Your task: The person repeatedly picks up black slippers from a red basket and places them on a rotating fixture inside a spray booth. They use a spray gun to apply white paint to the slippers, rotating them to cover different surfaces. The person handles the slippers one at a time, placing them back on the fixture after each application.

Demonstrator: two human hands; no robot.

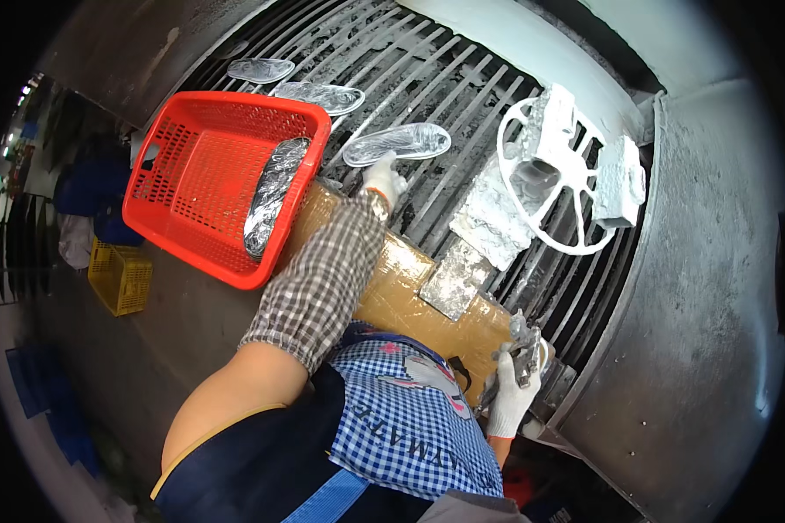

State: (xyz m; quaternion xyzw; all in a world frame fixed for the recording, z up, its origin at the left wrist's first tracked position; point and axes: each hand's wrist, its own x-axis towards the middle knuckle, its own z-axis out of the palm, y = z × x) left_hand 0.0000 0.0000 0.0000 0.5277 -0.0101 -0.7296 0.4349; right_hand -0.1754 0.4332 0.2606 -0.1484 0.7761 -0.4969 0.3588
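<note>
My left hand (384, 180), in a white glove under a brown checked sleeve, is closed at the near edge of a silvery foil-covered, sole-shaped piece (401, 144) on the bars. Its fingertips are partly hidden. Two similar pieces, one (321, 98) nearer and one (260, 70) farther left, lie beyond the red basket (196, 98). Inside that basket, a crinkled foil-covered piece (275, 196) rests along the right wall. At the lower right, my gloved right hand (515, 388) is wrapped round a grey metal spray gun (525, 342).
A white-coated wheel-like stand (576, 174) with block-shaped parts stands on the metal bars (445, 100) at right. Brown taped cardboard (397, 283) covers the near edge. A metal side wall (689, 288) bounds the right. A yellow crate (119, 279) sits lower left.
</note>
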